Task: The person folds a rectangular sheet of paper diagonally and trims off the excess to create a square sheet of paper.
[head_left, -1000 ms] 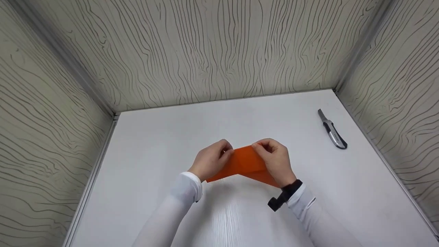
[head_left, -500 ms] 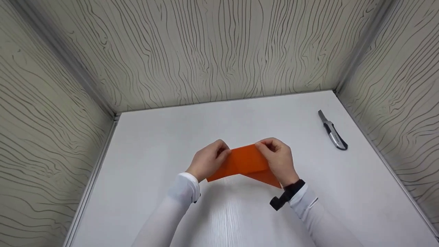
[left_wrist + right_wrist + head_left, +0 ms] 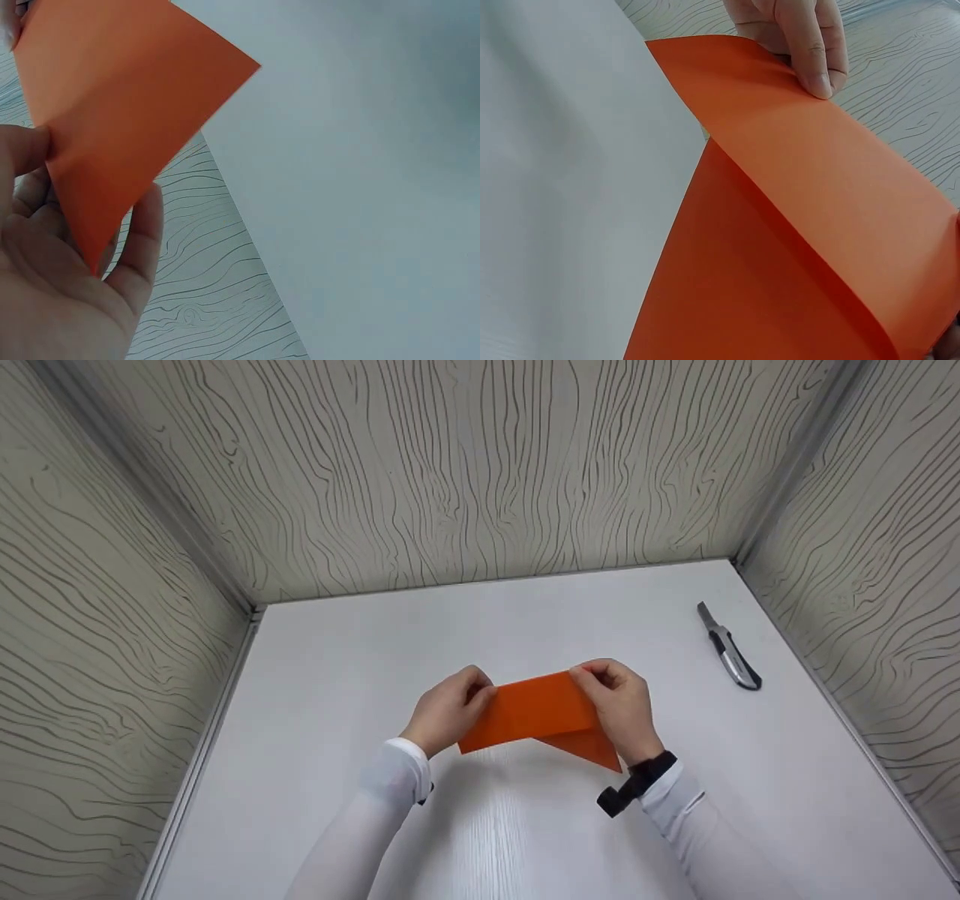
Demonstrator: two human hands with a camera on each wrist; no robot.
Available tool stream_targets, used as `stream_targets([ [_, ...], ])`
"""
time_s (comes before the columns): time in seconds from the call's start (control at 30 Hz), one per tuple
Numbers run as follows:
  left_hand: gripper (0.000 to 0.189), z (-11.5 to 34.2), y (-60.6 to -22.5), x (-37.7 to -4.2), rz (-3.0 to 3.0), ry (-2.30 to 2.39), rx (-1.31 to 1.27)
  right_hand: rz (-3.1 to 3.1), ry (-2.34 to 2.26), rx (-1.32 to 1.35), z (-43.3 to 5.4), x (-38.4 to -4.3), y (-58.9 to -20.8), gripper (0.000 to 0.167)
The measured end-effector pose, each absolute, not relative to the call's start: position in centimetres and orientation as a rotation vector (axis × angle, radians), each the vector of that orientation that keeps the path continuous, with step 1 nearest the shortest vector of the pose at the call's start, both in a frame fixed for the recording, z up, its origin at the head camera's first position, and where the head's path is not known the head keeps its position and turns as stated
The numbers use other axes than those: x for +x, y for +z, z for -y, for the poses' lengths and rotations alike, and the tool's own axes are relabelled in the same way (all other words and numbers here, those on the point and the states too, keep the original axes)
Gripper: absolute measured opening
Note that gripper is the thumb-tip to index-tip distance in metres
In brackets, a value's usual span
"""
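Observation:
A folded sheet of orange paper is held above the white table between both hands. The left hand pinches its upper left edge, thumb in front; in the left wrist view that hand has the paper between thumb and fingers. At the upper right edge the right hand pinches with thumb and curled fingers. One layer hangs lower as a slanted flap on the right. In the right wrist view the upper strip overlaps this flap, and only a bit of the right hand shows.
A utility knife with a silver and black handle lies at the right of the white table, its blade pointing toward the back. Wood-grain patterned panels enclose the back and both sides.
The hands have moved slightly apart, left hand leftward and right hand rightward. More of the orange paper shows between them, and its upper strip looks straighter and flatter.

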State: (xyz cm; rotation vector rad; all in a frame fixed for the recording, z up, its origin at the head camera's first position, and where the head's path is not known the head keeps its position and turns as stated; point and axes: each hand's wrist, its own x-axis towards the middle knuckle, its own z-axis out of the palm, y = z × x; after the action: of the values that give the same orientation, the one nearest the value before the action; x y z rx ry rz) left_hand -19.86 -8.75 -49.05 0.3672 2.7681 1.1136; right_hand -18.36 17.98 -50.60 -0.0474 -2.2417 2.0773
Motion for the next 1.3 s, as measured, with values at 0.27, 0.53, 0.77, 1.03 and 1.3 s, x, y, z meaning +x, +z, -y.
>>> stream_targets([
  [0.27, 0.009, 9.5, -49.3, -19.8, -2.745, 1.147, 0.326, 2.233, 2.058, -0.075, -18.7, -18.4, -50.7, 0.043],
  [0.53, 0.011, 9.7, -49.4, -20.0, -2.757, 1.162, 0.331, 2.213, 2.074, -0.122, -19.3, -18.3, -50.3, 0.045],
  [0.77, 0.014, 10.3, -49.6, -20.2, -2.775, 1.199, 0.322, 2.199, 2.068, -0.160, -20.0, -18.5, -50.2, 0.045],
  [1.03, 0.016, 10.5, -49.4, -20.2, -2.756, 1.248, 0.284, 2.198, 2.026, -0.137, -20.4, -18.4, -50.4, 0.044],
  [1.3, 0.026, 10.5, -49.2, -20.1, -2.740, 1.269, 0.203, 2.205, 2.009, -0.160, -20.7, -18.5, -50.7, 0.047],
])
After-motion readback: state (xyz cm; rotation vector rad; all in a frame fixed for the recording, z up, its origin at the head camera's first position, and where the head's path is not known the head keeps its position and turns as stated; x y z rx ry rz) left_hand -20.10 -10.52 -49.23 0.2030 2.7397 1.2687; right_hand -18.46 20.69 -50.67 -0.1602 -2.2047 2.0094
